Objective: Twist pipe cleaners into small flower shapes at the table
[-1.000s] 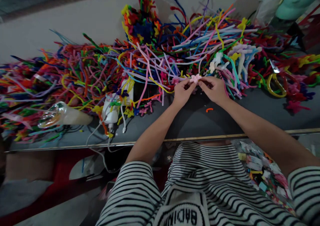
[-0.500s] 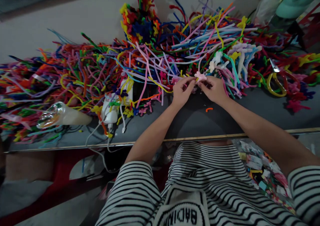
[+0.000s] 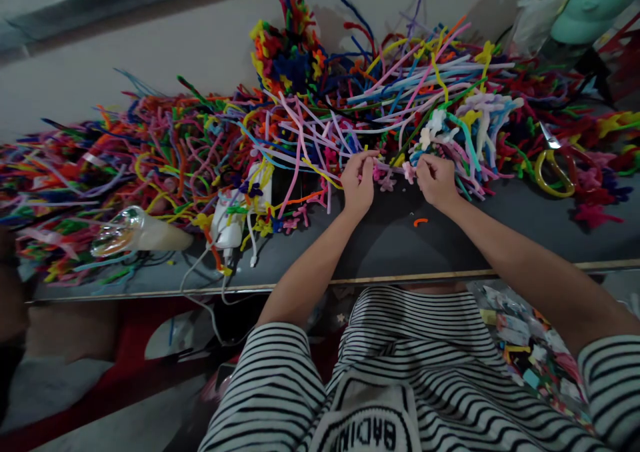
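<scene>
My left hand [image 3: 359,177] is raised over the front of the pipe cleaner pile [image 3: 320,122], fingers bent; whether anything is between them is too small to tell. My right hand [image 3: 436,177] is closed, its thumb and index finger pinched at a small pale pink pipe cleaner flower [image 3: 409,172]. Between the hands, another pink flower [image 3: 387,181] lies at the pile's edge. White and cream flowers [image 3: 431,131] sit just behind my right hand. A short orange piece [image 3: 421,223] lies on the dark table [image 3: 390,249] in front of the hands.
Yellow-handled scissors [image 3: 554,174] lie at the right. On the left are a white charger [image 3: 229,225] with cables and a pale, plastic-topped cup [image 3: 163,232] on its side. A mint-green object [image 3: 587,12] stands at the back right. A bag of colourful bits [image 3: 530,352] is below the table edge.
My hands have moved apart, the left one leftward and the right one rightward. The pink flower that was between both hands is now beside my right fingertips. The view has shifted slightly.
</scene>
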`<state>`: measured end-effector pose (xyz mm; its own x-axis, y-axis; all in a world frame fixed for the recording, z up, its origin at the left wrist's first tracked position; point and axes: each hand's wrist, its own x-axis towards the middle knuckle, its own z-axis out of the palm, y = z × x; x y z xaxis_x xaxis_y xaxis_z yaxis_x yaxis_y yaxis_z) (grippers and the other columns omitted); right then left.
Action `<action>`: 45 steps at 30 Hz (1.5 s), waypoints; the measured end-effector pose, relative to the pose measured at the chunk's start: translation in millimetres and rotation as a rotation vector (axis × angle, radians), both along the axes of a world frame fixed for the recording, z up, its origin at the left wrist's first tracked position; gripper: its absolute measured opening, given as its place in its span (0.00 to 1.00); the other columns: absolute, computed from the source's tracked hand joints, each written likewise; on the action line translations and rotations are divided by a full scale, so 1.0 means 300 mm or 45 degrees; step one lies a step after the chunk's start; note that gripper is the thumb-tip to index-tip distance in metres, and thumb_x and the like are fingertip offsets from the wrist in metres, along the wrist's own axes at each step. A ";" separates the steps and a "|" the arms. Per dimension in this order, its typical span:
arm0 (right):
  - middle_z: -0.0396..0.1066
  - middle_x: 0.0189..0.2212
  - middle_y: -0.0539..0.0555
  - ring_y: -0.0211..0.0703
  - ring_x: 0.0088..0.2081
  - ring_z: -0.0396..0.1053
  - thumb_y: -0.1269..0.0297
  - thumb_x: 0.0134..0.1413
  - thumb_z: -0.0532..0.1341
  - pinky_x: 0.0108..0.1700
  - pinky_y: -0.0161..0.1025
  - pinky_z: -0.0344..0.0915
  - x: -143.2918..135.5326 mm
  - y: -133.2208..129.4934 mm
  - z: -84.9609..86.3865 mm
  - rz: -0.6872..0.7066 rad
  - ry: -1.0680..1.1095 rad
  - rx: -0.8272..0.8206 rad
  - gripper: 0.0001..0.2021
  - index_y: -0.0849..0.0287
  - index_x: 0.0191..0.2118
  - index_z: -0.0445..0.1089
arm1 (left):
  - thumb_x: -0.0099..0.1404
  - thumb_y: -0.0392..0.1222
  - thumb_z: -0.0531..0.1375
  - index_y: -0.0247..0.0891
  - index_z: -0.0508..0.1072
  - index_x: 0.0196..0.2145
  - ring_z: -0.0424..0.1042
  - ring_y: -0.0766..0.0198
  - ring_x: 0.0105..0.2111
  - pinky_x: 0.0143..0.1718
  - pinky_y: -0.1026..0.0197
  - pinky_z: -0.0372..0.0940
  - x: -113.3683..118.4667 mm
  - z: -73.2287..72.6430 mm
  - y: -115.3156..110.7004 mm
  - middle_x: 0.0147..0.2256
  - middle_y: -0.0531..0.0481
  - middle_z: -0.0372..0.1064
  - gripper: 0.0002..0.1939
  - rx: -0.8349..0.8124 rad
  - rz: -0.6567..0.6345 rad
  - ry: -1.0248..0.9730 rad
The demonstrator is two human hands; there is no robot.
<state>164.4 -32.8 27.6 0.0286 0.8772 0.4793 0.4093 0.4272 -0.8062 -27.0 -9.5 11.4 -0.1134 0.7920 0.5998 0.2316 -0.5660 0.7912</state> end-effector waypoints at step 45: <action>0.80 0.28 0.58 0.35 0.30 0.76 0.63 0.62 0.61 0.37 0.34 0.66 0.023 0.286 0.363 -0.108 -0.466 0.151 0.18 0.75 0.38 0.83 | 0.77 0.45 0.53 0.41 0.80 0.47 0.77 0.57 0.46 0.51 0.53 0.69 0.050 0.000 -0.083 0.41 0.43 0.78 0.16 0.483 -0.573 0.964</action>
